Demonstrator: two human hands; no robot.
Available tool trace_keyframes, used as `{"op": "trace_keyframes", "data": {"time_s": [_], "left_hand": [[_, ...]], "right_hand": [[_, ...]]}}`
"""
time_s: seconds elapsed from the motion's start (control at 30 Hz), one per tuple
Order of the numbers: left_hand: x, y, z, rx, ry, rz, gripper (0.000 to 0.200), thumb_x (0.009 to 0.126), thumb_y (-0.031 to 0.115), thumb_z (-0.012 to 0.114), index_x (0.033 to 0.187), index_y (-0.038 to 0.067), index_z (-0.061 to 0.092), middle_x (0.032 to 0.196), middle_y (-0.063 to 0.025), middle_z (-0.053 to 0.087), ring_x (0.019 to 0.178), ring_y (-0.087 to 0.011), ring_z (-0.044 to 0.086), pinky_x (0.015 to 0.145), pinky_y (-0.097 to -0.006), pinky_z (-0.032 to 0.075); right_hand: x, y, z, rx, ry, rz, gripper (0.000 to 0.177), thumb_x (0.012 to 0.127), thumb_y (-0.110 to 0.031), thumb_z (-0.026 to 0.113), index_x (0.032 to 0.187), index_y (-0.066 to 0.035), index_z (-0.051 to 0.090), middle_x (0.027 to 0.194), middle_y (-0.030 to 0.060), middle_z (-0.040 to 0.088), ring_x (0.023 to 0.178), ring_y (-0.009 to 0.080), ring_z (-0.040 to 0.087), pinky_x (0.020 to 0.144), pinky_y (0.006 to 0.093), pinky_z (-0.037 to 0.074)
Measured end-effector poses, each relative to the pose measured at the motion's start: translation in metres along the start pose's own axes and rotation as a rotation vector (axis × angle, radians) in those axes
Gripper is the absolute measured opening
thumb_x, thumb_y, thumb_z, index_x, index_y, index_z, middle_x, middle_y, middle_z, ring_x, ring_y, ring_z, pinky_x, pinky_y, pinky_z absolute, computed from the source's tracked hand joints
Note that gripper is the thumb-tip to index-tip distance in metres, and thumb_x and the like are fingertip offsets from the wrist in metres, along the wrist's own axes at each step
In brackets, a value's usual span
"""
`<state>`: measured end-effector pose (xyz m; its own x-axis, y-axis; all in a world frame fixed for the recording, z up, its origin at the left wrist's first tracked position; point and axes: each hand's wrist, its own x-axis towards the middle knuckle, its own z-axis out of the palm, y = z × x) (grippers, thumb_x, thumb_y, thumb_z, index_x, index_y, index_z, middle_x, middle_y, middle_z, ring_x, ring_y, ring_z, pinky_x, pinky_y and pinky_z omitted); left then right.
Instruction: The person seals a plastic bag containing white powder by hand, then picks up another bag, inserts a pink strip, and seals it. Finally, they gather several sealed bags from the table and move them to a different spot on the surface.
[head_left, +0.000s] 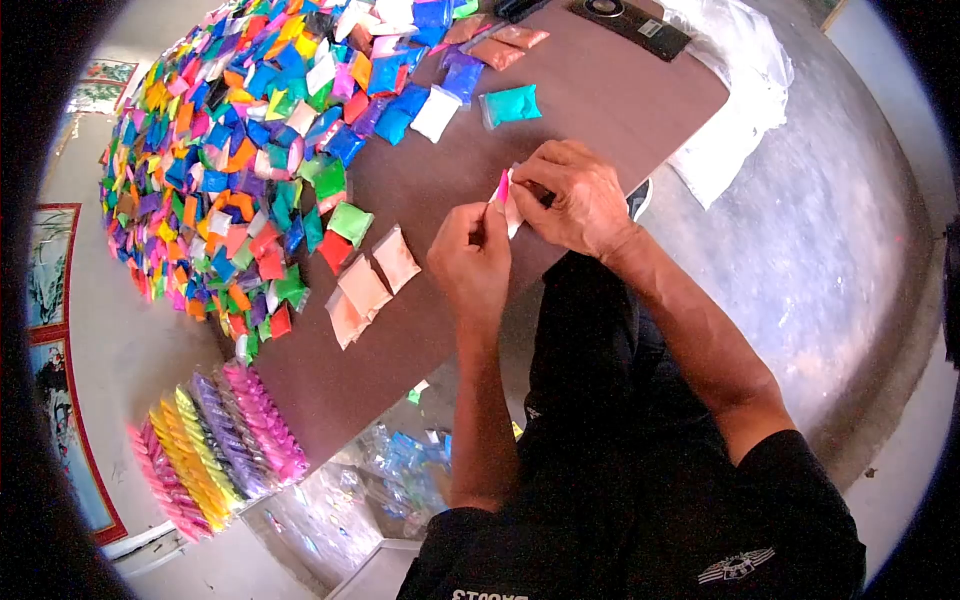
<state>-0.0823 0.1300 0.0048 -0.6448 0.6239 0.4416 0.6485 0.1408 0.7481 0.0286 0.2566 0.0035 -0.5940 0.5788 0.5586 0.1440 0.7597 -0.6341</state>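
Observation:
Between my two hands, above the table's near edge, is a small packet [503, 187] with bright pink and pale parts showing. My left hand [472, 255] is closed in a pinch on its lower left side. My right hand [578, 195] pinches it from the upper right, the fingers curled and partly hiding it. Several peach packets [396, 260] lie on the table left of my left hand. A teal packet [511, 106] rests beyond my hands, close to a white packet [436, 113].
A large heap of multicoloured packets [240, 150] covers the far left of the brown table [420, 170]. Rows of pink, yellow and purple packets [215, 440] line its left end. A black device [640, 25] and clear plastic sheeting [725, 110] are at the far right. Loose wrappers [405, 465] lie below.

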Motion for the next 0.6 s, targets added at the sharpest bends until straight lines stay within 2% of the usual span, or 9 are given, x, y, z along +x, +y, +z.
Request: {"op": "trace_keyframes", "data": {"time_s": [0.13,0.2,0.33,0.43,0.53,0.6], "left_hand": [[0.0,-0.005,-0.001,0.015,0.045,-0.035,0.013,0.093,0.009,0.073,0.086,-0.001,0.067,0.072,-0.0086,0.066,0.061,-0.0156,0.062,0.059,-0.0322,0.05],[0.001,-0.006,-0.002,0.026,0.058,-0.13,0.014,0.092,0.012,0.076,0.087,0.0,0.069,0.074,-0.0022,0.066,0.067,-0.0091,0.058,0.063,-0.0278,0.048],[0.0,-0.003,-0.003,0.079,0.102,-0.121,0.015,0.092,0.012,0.076,0.087,0.001,0.069,0.074,-0.0008,0.066,0.067,-0.0095,0.056,0.062,-0.0283,0.048],[-0.003,0.001,-0.007,0.063,0.128,-0.115,0.013,0.093,0.012,0.075,0.088,0.001,0.069,0.075,-0.0018,0.066,0.066,-0.0095,0.057,0.062,-0.0277,0.048],[-0.006,0.008,-0.005,-0.013,0.031,-0.045,0.013,0.094,0.01,0.074,0.088,0.0,0.069,0.075,-0.003,0.066,0.066,-0.0094,0.058,0.062,-0.0271,0.048],[-0.006,0.012,-0.004,0.053,-0.045,0.027,0.012,0.093,0.008,0.073,0.087,-0.001,0.066,0.075,-0.011,0.066,0.064,-0.017,0.063,0.061,-0.0329,0.05]], "right_hand": [[0.001,0.002,0.001,-0.013,0.009,-0.058,0.015,0.081,-0.014,0.072,0.094,-0.007,0.076,0.093,0.0103,0.07,0.084,0.0305,0.069,0.074,0.0409,0.057],[0.002,0.002,0.001,-0.022,0.012,-0.066,0.016,0.081,-0.014,0.071,0.095,-0.007,0.076,0.094,0.0104,0.07,0.084,0.0306,0.069,0.075,0.0409,0.057],[0.001,0.001,0.003,-0.045,0.021,-0.06,0.018,0.082,-0.014,0.07,0.098,-0.008,0.076,0.097,0.0111,0.069,0.085,0.0313,0.069,0.075,0.0407,0.057],[0.0,-0.003,0.001,-0.063,-0.022,-0.009,0.017,0.082,-0.015,0.07,0.097,-0.007,0.075,0.098,0.0113,0.068,0.086,0.032,0.069,0.075,0.0411,0.057],[0.0,-0.006,0.001,-0.06,-0.003,0.019,0.016,0.082,-0.016,0.07,0.094,-0.006,0.074,0.097,0.0118,0.067,0.085,0.0324,0.069,0.075,0.0416,0.057],[0.0,-0.005,0.003,-0.076,0.026,0.015,0.015,0.082,-0.016,0.07,0.092,-0.005,0.073,0.097,0.012,0.067,0.084,0.0324,0.068,0.074,0.0419,0.057]]}}
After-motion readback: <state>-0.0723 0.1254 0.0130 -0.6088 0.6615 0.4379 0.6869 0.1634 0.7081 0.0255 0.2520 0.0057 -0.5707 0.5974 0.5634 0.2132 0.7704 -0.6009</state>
